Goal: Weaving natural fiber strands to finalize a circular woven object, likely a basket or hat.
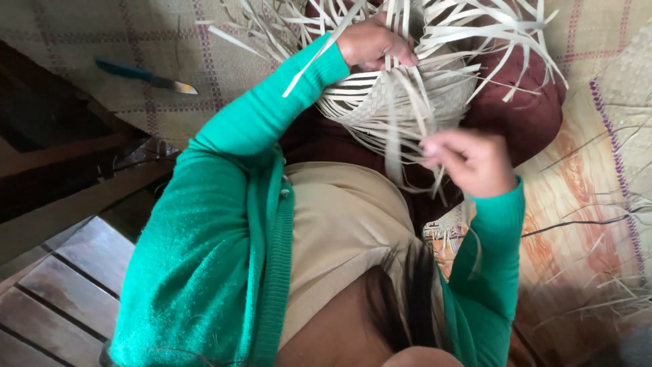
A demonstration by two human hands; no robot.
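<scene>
A half-woven piece of pale flat strips [401,95] rests on my lap over dark maroon cloth [530,109]. Loose strip ends fan out from it in all directions. My left hand [372,45], in a green sleeve, grips the upper edge of the weave with its fingers curled among the strips. My right hand [472,162] is just below the weave, and its fingertips pinch one loose strip [394,153] that hangs down from the woven part.
A knife with a blue handle [144,75] lies on the checked woven mat [88,41] at the upper left. Another patterned mat [584,204] with stray strips covers the right side. Wooden planks [61,292] show at the lower left.
</scene>
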